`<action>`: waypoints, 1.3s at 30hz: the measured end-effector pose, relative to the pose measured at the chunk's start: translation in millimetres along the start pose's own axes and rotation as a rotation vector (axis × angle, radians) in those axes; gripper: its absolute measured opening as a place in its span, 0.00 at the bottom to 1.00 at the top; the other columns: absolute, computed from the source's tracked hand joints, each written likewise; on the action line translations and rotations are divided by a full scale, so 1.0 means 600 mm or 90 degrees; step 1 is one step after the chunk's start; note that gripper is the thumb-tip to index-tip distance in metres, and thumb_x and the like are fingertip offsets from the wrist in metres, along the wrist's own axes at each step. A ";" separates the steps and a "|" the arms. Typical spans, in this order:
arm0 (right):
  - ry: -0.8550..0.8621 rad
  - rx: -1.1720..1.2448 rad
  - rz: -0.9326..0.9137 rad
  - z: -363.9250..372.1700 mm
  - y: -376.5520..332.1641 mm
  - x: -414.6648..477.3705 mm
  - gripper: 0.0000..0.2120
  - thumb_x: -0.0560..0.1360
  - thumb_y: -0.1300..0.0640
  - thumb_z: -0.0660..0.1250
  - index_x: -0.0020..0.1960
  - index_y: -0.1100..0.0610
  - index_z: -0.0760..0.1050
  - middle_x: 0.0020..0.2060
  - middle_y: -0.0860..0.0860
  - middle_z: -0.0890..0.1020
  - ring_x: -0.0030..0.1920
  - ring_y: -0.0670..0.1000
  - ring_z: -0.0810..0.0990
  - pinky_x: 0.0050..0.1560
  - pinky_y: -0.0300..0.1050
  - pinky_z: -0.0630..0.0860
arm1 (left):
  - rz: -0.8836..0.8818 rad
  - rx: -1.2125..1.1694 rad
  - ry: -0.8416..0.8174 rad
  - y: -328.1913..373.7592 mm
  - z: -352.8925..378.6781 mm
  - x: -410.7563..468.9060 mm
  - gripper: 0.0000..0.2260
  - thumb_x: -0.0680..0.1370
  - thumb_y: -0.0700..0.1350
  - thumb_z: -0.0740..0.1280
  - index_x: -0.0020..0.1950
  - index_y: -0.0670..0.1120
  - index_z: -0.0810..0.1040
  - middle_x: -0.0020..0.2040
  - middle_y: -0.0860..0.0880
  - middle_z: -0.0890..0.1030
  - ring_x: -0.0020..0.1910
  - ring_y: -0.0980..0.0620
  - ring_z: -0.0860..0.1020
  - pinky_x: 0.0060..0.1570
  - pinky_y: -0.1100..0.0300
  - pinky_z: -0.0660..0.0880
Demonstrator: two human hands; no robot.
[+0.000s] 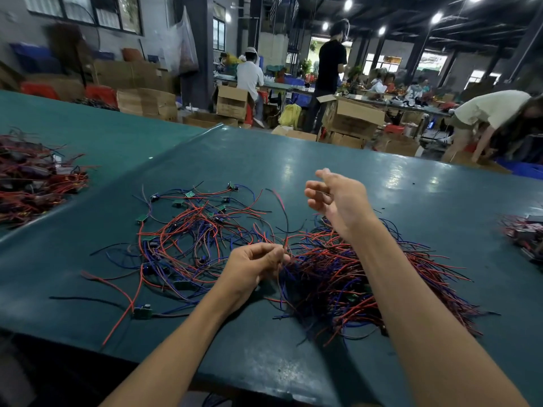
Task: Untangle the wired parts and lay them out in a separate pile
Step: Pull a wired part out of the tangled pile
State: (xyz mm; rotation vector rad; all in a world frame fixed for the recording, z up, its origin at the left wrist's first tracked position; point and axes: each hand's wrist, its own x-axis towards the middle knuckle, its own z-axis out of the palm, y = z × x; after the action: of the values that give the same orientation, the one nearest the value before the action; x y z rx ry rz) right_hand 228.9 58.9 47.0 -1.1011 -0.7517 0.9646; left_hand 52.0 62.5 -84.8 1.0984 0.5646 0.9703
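**Left hand** (255, 267): low over the table, fingers curled, thumb and forefinger pinching a few red and dark wires at the near-left edge of the dense tangle (338, 277). We judge that the pinch anchors those strands so one part can be drawn free without dragging its neighbours along.

**Right hand** (338, 198): raised above and beyond the tangle, fingers loosely spread and relaxed. We see nothing held in it. Its forearm crosses over the tangle.

**Loose strands** (284, 212): a red and a dark wire arching up and away from the left hand's pinch, their free ends in the air between the two piles.

**Dense tangle**: red, blue and black wires, thickly knotted, on the right half of the work area. This is the stock not yet sorted, and we judge that most of the job remains.

**Laid-out pile** (188, 230): just left of the tangle and touching its fringe. The wires lie thin and spread, with small green boards (143, 313) showing at their ends. We take the open spacing as deliberate, so that freed parts do not knot again.

**Table** (323, 160): covered with a green mat and carrying both piles.

**Other heaps**: one at far left (32, 183) and one at far right (526, 233), both well apart from the work.

**Background**: cardboard boxes (352, 116) and several people at other benches.
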 end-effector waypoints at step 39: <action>-0.146 -0.443 -0.002 -0.035 0.182 -0.208 0.13 0.82 0.60 0.65 0.41 0.59 0.82 0.28 0.52 0.82 0.29 0.52 0.83 0.28 0.47 0.81 | 0.116 -0.049 0.238 0.001 -0.010 0.014 0.19 0.75 0.35 0.74 0.54 0.47 0.66 0.43 0.39 0.87 0.37 0.50 0.84 0.33 0.63 0.75</action>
State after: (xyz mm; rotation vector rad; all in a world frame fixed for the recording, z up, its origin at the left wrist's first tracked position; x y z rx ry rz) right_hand 168.5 -46.7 -67.7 -1.5986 -1.3354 0.8508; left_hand 51.2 73.0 -86.3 0.9153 0.7303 1.3607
